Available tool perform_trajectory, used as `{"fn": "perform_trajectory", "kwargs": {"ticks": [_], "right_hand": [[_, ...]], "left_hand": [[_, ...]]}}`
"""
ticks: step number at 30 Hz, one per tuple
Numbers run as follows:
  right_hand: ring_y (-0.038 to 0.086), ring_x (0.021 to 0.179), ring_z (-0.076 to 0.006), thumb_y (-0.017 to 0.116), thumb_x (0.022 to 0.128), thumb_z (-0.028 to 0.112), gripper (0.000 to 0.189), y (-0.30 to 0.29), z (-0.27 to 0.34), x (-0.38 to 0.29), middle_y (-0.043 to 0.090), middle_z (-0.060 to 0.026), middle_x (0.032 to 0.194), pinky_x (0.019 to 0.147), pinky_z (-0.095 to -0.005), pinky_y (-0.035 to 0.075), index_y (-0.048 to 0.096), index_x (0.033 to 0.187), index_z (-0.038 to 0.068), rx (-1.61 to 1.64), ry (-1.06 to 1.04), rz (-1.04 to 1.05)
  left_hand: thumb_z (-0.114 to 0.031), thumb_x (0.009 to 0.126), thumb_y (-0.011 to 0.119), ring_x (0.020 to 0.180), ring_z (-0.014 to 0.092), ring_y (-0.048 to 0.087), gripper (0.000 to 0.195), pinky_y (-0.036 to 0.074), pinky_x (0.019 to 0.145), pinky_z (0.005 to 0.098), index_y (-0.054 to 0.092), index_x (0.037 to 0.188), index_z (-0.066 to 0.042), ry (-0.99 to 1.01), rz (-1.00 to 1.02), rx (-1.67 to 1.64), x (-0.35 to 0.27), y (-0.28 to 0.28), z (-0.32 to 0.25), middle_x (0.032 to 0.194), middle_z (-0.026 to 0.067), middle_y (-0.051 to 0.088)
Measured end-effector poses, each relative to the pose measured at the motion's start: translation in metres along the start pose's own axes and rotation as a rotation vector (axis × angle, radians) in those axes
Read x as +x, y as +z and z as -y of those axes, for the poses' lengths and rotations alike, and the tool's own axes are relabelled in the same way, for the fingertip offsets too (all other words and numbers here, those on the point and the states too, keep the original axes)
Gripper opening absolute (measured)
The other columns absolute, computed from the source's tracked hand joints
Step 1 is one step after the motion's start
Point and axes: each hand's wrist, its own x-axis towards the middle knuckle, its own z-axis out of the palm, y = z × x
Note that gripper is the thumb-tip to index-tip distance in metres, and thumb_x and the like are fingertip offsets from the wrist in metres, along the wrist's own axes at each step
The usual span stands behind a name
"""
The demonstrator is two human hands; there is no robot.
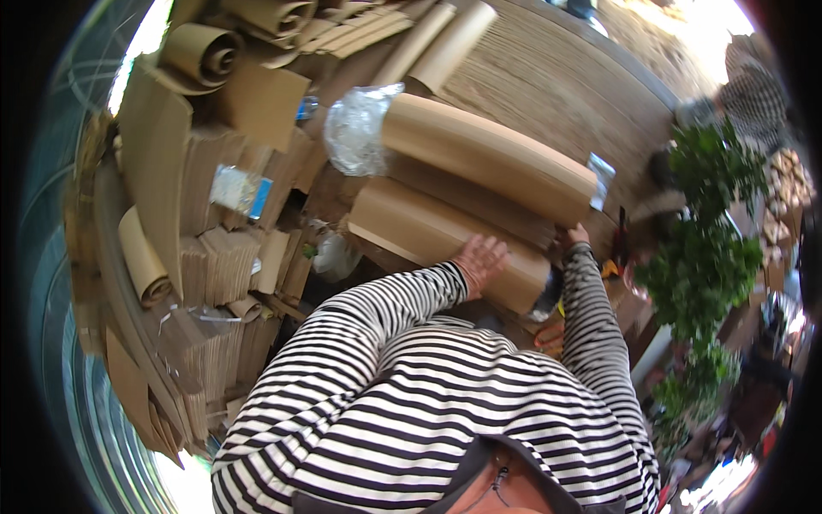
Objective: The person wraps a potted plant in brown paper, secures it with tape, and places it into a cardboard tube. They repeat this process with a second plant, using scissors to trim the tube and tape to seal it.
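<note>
My left hand point(483, 262) lies spread flat on a curved brown cardboard sheet point(417, 218) that bends over the near side of the work surface. My right hand point(573, 235) is at the near right end of a long cardboard roll point(488, 151); its fingertips are partly hidden there, so its hold is unclear. Clear plastic wrap point(359, 128) bunches out of the roll's left end, and a small piece of clear plastic point(601, 181) shows past its right end. Dark and clear plastic point(547, 295) pokes out under the right end of the near sheet.
Stacks of flattened cardboard point(228, 263) and rolled cardboard point(205, 54) stand at the left. Two paper or cardboard tubes point(449, 45) lie on the wooden table point(552, 83). Green leafy branches point(700, 276) hang at the right. Another person in a checked top point(751, 96) is at the upper right.
</note>
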Motion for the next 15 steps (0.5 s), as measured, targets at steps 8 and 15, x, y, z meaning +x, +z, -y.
{"fn": "perform_trajectory", "kwargs": {"ticks": [8, 15], "right_hand": [[0.068, 0.095, -0.0273, 0.066, 0.086, 0.007, 0.031, 0.062, 0.104, -0.116, 0.071, -0.012, 0.105, 0.083, -0.0329, 0.055, 0.068, 0.116, 0.006, 0.303, -0.391, 0.031], [0.067, 0.077, -0.0227, 0.067, 0.086, 0.005, 0.016, 0.151, 0.273, -0.253, 0.069, -0.0142, 0.085, 0.07, -0.0304, 0.052, 0.069, 0.101, 0.0, -0.513, -1.163, -0.14]], "left_hand": [[-0.054, 0.074, 0.072, 0.148, 0.04, 0.022, 0.103, 0.013, 0.118, 0.0626, 0.027, 0.153, -0.006, -0.041, 0.065, 0.115, 0.017, 0.019, 0.0, 0.159, 0.0213, 0.026], [-0.058, 0.071, 0.074, 0.15, 0.039, 0.02, 0.11, 0.013, 0.118, 0.0619, 0.026, 0.154, -0.006, -0.006, 0.34, 0.292, 0.033, 0.023, -0.001, 0.161, 0.0213, 0.023]]}}
